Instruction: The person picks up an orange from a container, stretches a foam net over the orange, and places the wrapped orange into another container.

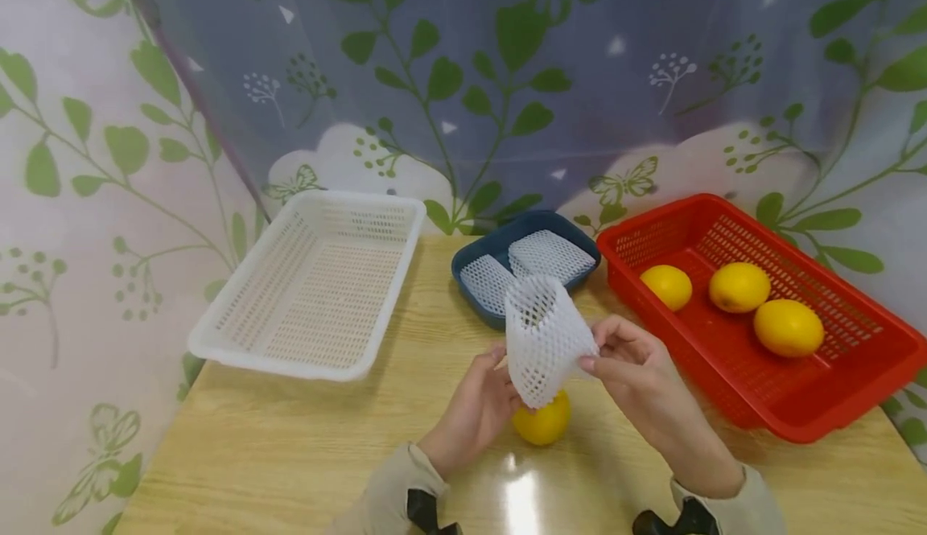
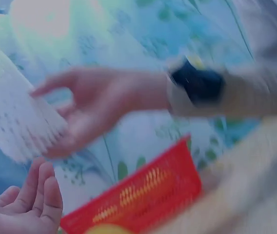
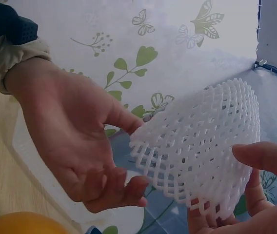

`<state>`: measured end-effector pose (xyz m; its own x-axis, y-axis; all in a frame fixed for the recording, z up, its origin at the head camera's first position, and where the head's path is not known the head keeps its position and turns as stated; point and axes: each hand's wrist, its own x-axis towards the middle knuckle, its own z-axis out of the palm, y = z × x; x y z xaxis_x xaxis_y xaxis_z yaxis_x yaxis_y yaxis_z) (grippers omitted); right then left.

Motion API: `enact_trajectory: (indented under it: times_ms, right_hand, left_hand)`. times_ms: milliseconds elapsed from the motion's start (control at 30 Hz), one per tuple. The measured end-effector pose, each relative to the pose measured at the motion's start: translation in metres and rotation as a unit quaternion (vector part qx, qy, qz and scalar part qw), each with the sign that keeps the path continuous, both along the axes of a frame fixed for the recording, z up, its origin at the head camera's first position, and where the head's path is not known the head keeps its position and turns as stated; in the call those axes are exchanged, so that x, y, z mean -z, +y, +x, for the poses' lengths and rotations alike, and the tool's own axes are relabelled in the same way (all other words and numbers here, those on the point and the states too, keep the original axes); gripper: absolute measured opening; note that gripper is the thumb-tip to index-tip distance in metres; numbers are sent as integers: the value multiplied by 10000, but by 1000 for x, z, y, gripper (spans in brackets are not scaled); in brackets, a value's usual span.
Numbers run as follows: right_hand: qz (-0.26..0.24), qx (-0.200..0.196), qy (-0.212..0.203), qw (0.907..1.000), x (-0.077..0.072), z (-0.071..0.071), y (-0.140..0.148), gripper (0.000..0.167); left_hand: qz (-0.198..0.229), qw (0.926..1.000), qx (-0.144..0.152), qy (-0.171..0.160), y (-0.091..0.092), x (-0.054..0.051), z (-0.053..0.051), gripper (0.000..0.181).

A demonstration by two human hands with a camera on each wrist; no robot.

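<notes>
"Foam sleeve (image 1: 543, 350), white: where is it hanging?"

"Above the table (image 1: 290, 438), between both hands. In the head view it is partly hiding a yellow fruit (image 1: 541, 425) that is resting on the wood."

"How is it looking?"

"It is showing a diamond mesh, with one end gaping upward. The right hand (image 1: 644, 394) is pinching its side between thumb and fingers."

"And the left hand (image 1: 471, 410)?"

"Its fingers are lying relaxed and loosely bent beside the sleeve; I cannot tell whether the thumb is pressing on it."

"What is one view giving that another isn't?"

"The right wrist view is bringing out the strand ends along the edge, while the left wrist view is blurring them. Only the head view is taking in two more sleeves (image 1: 552, 253) lying in the blue tray (image 1: 465, 290), and three yellow fruits (image 1: 788, 327) sitting together in the red basket (image 1: 739, 394)."

"And behind?"

"Cloth (image 1: 615, 92) is hanging there, carrying printed leaves and butterflies."
</notes>
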<state>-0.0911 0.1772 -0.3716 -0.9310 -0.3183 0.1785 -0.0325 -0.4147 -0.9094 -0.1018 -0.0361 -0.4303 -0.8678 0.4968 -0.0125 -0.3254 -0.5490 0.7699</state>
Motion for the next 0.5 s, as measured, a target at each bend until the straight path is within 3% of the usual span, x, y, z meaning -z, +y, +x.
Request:
enact_trajectory:
  times_ms: [67,167,333,500]
  right_hand:
    - [34,-77,24,10000,2,1,1,32]
    - [153,-227,-39,9996,5,0,3,32]
    - [-168,-767,-358,9963,8,-2,7,45]
    - [-954,-1569,-756,9801,9,-4,8,53]
  left_hand:
    - [229,9990,300,-220,-1,-6,1,27]
    - [585,9969,419,-316,-2,-12,2,26]
    - [898,9951,286,-299,-1,-14,3,22]
    - [916,9950,103,-389,0,-13,3,23]
